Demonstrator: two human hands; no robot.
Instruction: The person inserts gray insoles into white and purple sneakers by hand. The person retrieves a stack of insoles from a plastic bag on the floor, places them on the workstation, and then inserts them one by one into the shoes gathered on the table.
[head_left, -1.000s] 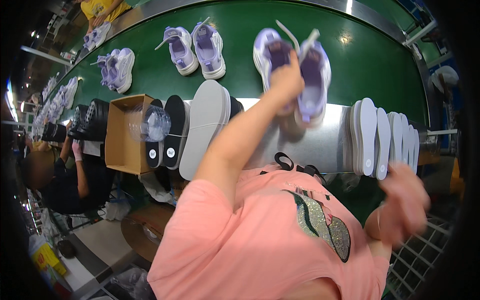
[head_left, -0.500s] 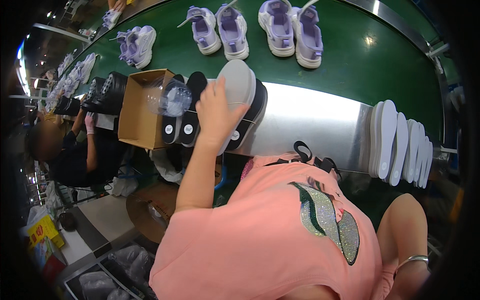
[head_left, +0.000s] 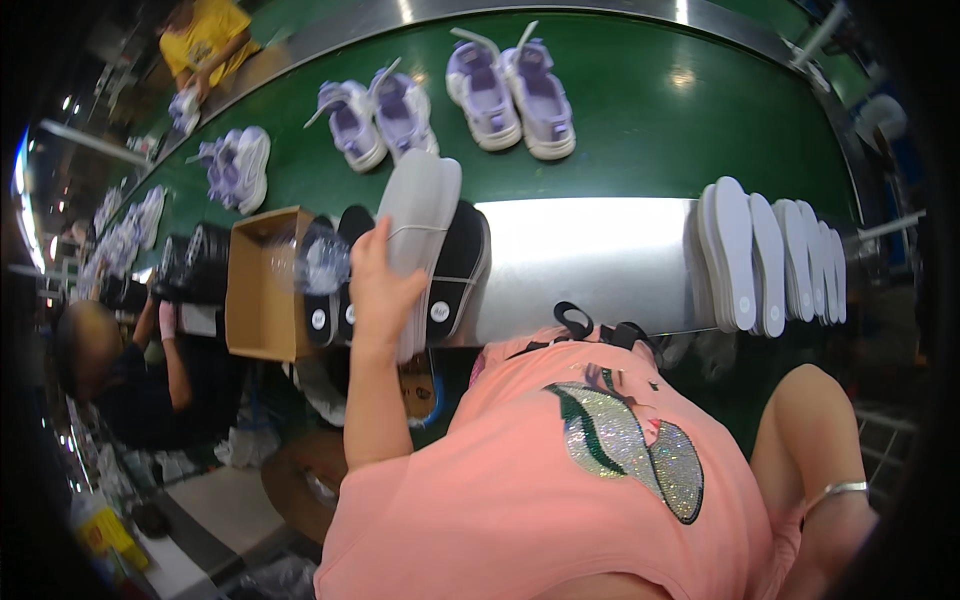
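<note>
near: ledge [head_left: 580, 260] | left side, left to right: footwear [head_left: 205, 262], box [head_left: 248, 275], insole bundle [head_left: 410, 200], left hand [head_left: 384, 288] on bundle, other insoles [head_left: 462, 255] either side | ledge right end: insole row [head_left: 737, 255] | far, behind ledge: worktop [head_left: 640, 135], shoe pairs [head_left: 488, 108] on it, left to centre

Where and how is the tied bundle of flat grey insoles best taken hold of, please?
Probably grip the grey bundle by its long edges, below the thin pale tie, from the wearer's side: it is long and narrow, and its lower end points toward the wearer. The left hand touches it.
</note>
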